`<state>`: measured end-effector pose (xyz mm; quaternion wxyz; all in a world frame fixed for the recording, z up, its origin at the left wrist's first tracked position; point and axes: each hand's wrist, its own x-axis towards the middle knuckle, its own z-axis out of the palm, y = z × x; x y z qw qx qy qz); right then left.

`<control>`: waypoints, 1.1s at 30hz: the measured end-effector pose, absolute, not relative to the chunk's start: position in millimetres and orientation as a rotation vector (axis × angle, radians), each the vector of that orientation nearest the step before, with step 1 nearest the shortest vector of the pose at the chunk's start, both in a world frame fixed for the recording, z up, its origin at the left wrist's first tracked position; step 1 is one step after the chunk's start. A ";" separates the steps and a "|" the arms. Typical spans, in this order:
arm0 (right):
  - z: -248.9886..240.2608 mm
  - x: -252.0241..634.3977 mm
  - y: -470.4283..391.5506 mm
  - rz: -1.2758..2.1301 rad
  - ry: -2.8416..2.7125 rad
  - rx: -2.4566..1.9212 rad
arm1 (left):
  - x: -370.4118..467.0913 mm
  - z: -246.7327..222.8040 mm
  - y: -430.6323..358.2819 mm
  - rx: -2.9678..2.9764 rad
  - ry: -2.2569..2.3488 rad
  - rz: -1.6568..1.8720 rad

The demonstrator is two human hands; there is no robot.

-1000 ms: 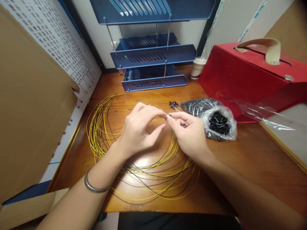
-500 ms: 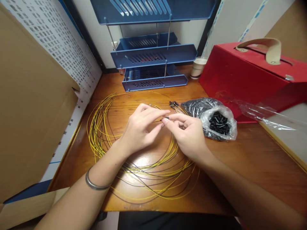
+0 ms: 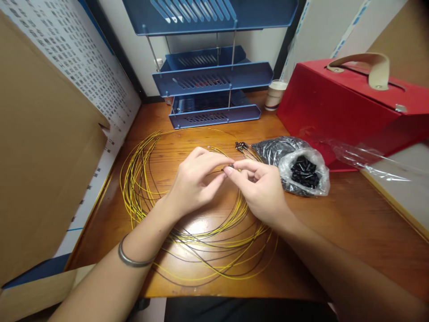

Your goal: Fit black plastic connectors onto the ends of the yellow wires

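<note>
My left hand (image 3: 197,179) and my right hand (image 3: 261,185) meet fingertip to fingertip above the wires. Between thumb and forefinger the right hand pinches a small black piece (image 3: 231,166). The left fingertips close at the same spot, on what looks like a thin wire end, mostly hidden. Yellow and black wires (image 3: 137,179) lie in a wide loose coil around and under both hands. Several wire ends with black tips (image 3: 241,146) rest beyond the right hand. Beside it, an open clear plastic bag (image 3: 284,172) holds many small black pieces (image 3: 304,172).
Blue stacked trays (image 3: 214,78) stand at the back of the wooden table (image 3: 355,223). A paper cup (image 3: 275,95) is beside them, next to a red box (image 3: 338,107) with a beige handle. Cardboard (image 3: 40,143) rises along the left side.
The left forefinger has come down from its raised position and now meets the right fingertips at the small black piece. The view has shifted slightly.
</note>
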<state>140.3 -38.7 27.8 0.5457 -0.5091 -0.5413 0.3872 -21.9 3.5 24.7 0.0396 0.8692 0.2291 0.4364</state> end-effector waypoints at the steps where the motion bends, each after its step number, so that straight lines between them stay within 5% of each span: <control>1: 28.0 140.3 -38.7 0.913 -1.285 -1.208 | -21.9 24.6 3.6 2.662 0.699 1.339; 21: 26.0 144.8 -36.3 0.901 -1.297 -1.280 | -25.8 30.8 0.2 2.593 0.831 1.274; 33: 23.9 151.5 -28.6 1.273 -1.159 -1.144 | -29.9 27.9 11.5 2.711 0.753 1.299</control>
